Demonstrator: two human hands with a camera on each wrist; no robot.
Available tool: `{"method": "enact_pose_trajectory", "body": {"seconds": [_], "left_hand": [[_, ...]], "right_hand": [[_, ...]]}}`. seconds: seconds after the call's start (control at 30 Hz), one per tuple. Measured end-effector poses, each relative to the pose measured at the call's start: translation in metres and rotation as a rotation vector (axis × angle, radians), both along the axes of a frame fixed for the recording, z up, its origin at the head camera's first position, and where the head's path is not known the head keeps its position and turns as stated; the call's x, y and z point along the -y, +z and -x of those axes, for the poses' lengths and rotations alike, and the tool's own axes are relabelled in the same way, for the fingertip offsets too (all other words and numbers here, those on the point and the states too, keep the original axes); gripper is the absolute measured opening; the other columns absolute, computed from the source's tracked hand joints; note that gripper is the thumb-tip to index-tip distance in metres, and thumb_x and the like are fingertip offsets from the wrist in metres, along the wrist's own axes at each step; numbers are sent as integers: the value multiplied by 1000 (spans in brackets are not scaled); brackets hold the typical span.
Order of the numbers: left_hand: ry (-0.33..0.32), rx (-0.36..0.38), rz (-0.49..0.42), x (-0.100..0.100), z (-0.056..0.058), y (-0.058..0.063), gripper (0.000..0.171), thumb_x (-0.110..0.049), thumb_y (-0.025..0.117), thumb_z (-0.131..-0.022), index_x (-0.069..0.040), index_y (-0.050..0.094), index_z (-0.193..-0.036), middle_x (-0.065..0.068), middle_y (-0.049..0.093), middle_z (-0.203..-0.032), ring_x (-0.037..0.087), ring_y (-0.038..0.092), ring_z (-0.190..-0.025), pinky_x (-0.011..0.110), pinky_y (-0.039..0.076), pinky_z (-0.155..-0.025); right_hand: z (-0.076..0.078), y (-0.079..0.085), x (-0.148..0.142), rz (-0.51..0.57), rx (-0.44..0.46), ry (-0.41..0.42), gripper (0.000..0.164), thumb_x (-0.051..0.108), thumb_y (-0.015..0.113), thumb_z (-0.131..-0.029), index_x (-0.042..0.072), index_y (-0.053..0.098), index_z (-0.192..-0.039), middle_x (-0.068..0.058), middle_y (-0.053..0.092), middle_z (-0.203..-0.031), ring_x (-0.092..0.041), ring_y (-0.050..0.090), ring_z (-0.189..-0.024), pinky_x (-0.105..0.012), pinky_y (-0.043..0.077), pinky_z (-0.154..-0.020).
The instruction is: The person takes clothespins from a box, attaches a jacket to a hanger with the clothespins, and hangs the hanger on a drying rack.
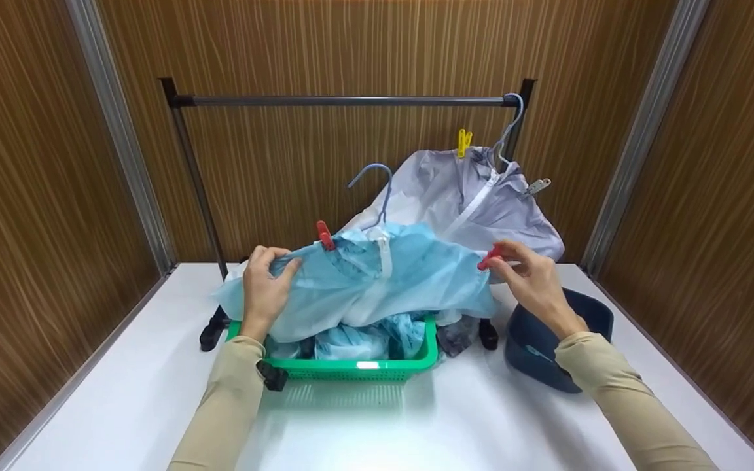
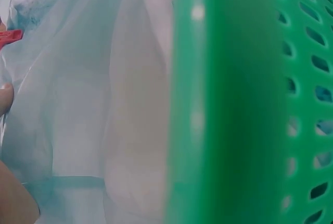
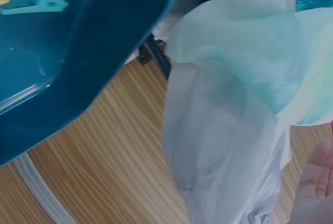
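A light-blue translucent zip jacket [image 1: 426,275] is spread over the green basket [image 1: 377,369], with a blue hanger [image 1: 390,196] rising from its collar. The hanger's hook stands apart from the rail. My left hand [image 1: 267,288] pinches the jacket's left shoulder between thumb and fingers. One red clothespin [image 1: 325,236] clips the jacket near the collar. At the right shoulder my right hand [image 1: 537,281] pinches another red clothespin [image 1: 489,258]; whether it bites the cloth cannot be told. Only part of the right hand [image 3: 315,187] shows in the right wrist view.
Behind, a pale lilac jacket [image 1: 475,196] hangs from the black rack [image 1: 344,101], bearing a yellow clothespin [image 1: 463,142] and a grey clothespin [image 1: 538,187]. A dark-blue bin [image 1: 603,317] stands at right, with a teal clothespin [image 3: 47,1] inside. More blue clothing [image 1: 351,343] fills the basket.
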State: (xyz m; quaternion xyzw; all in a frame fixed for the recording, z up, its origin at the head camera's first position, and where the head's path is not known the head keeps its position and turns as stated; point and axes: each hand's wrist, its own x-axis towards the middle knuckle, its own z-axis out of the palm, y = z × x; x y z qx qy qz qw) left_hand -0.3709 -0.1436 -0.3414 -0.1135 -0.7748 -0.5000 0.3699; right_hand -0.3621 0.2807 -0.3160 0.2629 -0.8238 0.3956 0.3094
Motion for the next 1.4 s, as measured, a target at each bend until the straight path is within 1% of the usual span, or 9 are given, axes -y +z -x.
{"method": "enact_pose_trajectory", "body": {"seconds": [0.17,0.23,0.4,0.57,0.83,1.07,1.17,1.3,1.4], "left_hand": [[0,-8,7,0,1,0,14,-24,65,-84,-11,63,-90,0,49,-88,14,47,-88,33,40,-81],[1,-9,7,0,1,0,15,-24,65,-84,-11,63,-90,0,49,-88,14,47,-87,33,40,-80],[-5,-10,5,0,2,-1,16,-25,65,-84,-11,63,-90,0,49,-88,13,47,-87,33,40,-80],[-13,0,1,-1,2,0,16,-25,65,-84,-11,63,-90,0,48,-88,13,47,-87,32,40,-80],[-8,-15,5,0,2,-1,13,-23,66,-83,-11,63,-89,0,48,-86,13,47,-86,32,40,-80],[-6,-31,5,1,2,0,12,-20,66,-83,-10,63,-89,0,49,-86,14,47,-87,33,39,-81],[-12,-29,3,1,2,0,12,-19,66,-83,-10,63,-90,0,48,-86,14,47,-87,33,39,-81],[-20,-9,-7,0,1,0,11,-19,66,-84,-10,63,-89,0,48,-86,14,47,-87,33,40,-81],[-25,2,-7,0,1,1,11,-19,65,-84,-10,62,-90,0,48,-86,13,46,-88,33,40,-81]], "right_hand": [[-16,21,23,-2,-37,51,31,4,59,-86,1,55,-117,-16,65,-97,-29,61,-91,-16,47,-70],[-18,26,31,-1,-44,61,30,3,59,-86,0,55,-115,-15,65,-96,-28,62,-89,-18,48,-70],[-19,36,44,-16,-57,75,24,4,61,-85,0,57,-109,-13,66,-93,-24,62,-87,-24,49,-69],[-20,46,55,11,-74,124,21,2,60,-85,-3,58,-105,-13,66,-92,-25,62,-85,-27,48,-71],[-18,66,77,58,-48,102,22,5,61,-85,-3,57,-105,-12,66,-92,-22,63,-85,-29,48,-79],[-7,71,91,33,-71,128,18,3,62,-84,-4,58,-100,-14,67,-89,-25,65,-83,-37,48,-77],[8,65,93,45,-107,167,15,1,63,-82,-3,59,-96,-12,68,-85,-23,65,-80,-38,48,-76],[28,54,93,45,-116,164,13,5,65,-82,4,60,-94,-4,69,-83,-15,66,-79,-34,48,-76],[33,51,93,34,-110,131,12,8,66,-82,7,61,-93,-1,69,-82,-11,65,-78,-31,48,-74]]}}
